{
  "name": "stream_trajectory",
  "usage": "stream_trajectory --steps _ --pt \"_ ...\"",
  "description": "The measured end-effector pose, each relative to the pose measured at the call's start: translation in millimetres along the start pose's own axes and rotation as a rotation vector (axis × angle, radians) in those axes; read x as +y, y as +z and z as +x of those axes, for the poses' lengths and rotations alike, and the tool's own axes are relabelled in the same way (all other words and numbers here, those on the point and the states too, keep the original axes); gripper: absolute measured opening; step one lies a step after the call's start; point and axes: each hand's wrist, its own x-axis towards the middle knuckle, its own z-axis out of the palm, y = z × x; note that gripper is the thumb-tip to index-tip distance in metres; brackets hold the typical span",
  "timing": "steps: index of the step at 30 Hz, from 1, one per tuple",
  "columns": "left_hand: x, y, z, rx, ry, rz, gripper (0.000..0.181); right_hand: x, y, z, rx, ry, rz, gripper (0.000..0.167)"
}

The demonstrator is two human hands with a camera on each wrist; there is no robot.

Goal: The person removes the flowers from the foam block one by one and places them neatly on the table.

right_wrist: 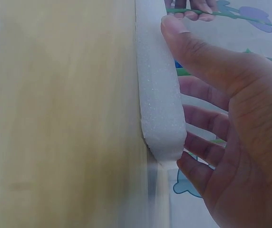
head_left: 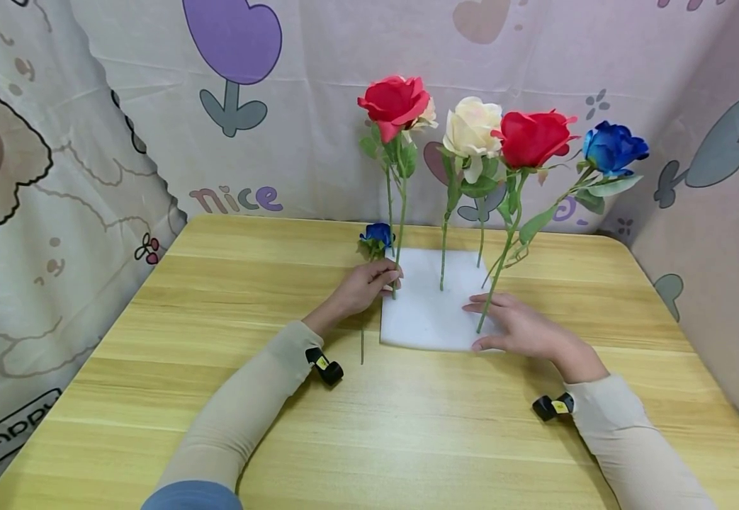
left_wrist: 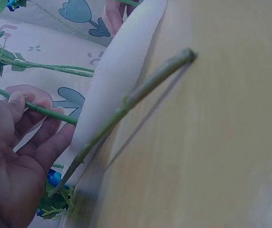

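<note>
My left hand [head_left: 366, 283] pinches the green stem [left_wrist: 45, 110] of the left red rose [head_left: 395, 103] between thumb and fingers. Its lower end stands at the left edge of a white foam board [head_left: 423, 322]. With fingers spread and fairly straight, my right hand [head_left: 525, 327] rests on the board's right front corner. The stem of the right red rose [head_left: 533, 138] stands there among its fingers. A cream rose [head_left: 472, 127] rises between the two, and a blue rose [head_left: 614, 149] leans right. Another cream rose [head_left: 428, 115] is partly hidden behind the left red one.
A second blue rose [head_left: 378, 234] lies on the wooden table [head_left: 395, 439] left of the board, its bare stem [left_wrist: 131, 102] pointing toward the front under my left hand. A printed curtain [head_left: 337, 163] hangs behind the table.
</note>
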Motion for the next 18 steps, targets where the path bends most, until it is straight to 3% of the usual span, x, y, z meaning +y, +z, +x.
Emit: stream_trajectory --steps 8,18 --pt "5.0 -1.4 -0.1 0.015 -0.018 -0.044 0.028 -0.1 -0.2 -0.5 0.010 -0.006 -0.004 0.070" --pt "10.0 -1.6 -1.1 0.014 0.014 -0.038 0.029 1.6 0.1 -0.4 -0.008 0.008 -0.009 0.071"
